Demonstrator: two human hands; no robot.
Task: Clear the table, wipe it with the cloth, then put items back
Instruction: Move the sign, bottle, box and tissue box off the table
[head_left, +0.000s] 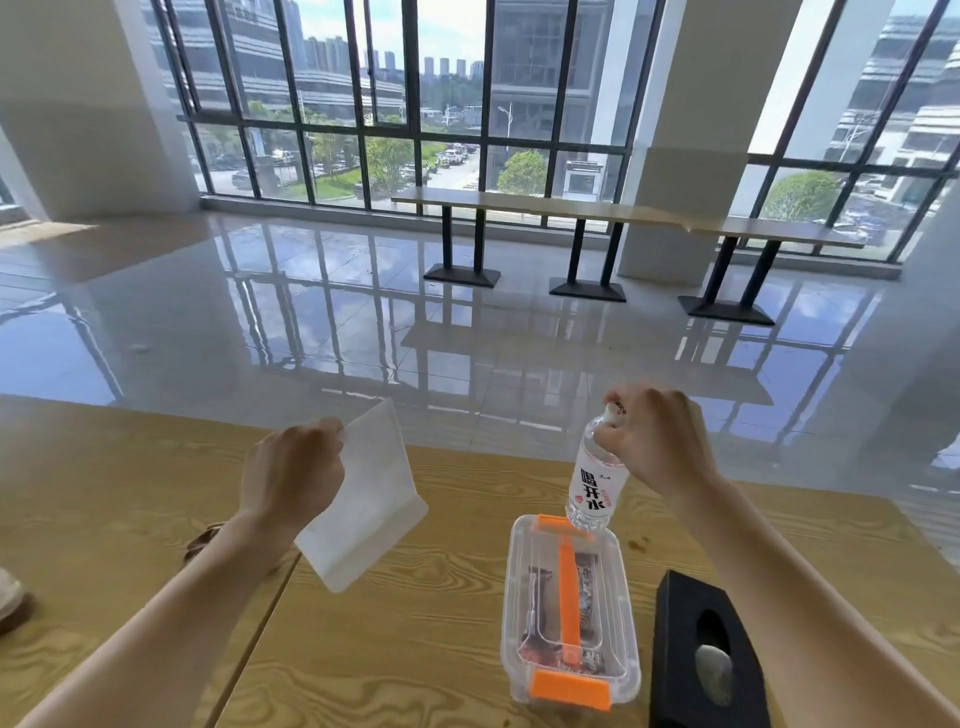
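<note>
My left hand (291, 470) grips the top edge of a white translucent stand (363, 504) and holds it tilted above the wooden table (426, 613). My right hand (657, 436) pinches the cap end of a clear water bottle (595, 480) with a white label, which hangs just above the far end of a clear plastic box (569, 608) with orange clips. The box lies on the table with dark items inside. A black tissue box (701, 649) stands to the right of it.
A brown object (200, 543) peeks out beneath my left forearm. Another item (10, 597) lies at the table's left edge. Beyond the table is a glossy tiled floor, then a long bench table (597, 213) before tall windows.
</note>
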